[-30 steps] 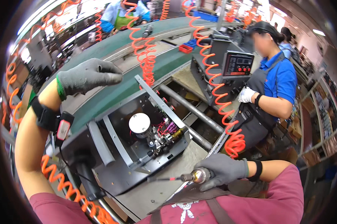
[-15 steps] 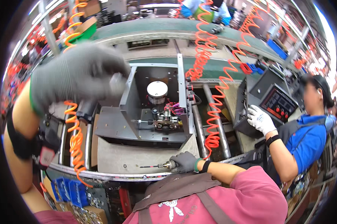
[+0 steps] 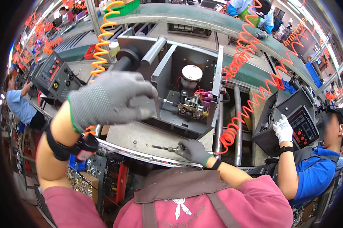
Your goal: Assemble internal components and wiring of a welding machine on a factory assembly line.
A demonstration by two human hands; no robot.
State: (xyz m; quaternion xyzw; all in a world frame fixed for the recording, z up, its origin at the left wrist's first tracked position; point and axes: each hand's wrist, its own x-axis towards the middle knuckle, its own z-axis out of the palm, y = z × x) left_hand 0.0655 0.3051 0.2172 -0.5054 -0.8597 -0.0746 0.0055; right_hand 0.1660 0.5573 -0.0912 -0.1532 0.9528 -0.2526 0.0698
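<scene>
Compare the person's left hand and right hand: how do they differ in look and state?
The left hand is open, with no tool visible in it; the right hand grips a driver. The left hand appears bigger in this view than the right. The left hand has a wrist strap with a device; the right hand, a plain wristband. Both wear grey gloves.

Bright overall, overhead light, highlights blown out far right. Inside of grey housing (image 3: 207, 72) darker. Heavy fisheye: far green conveyor (image 3: 186, 14) bows, rim vignettes black. Far background soft.
</scene>
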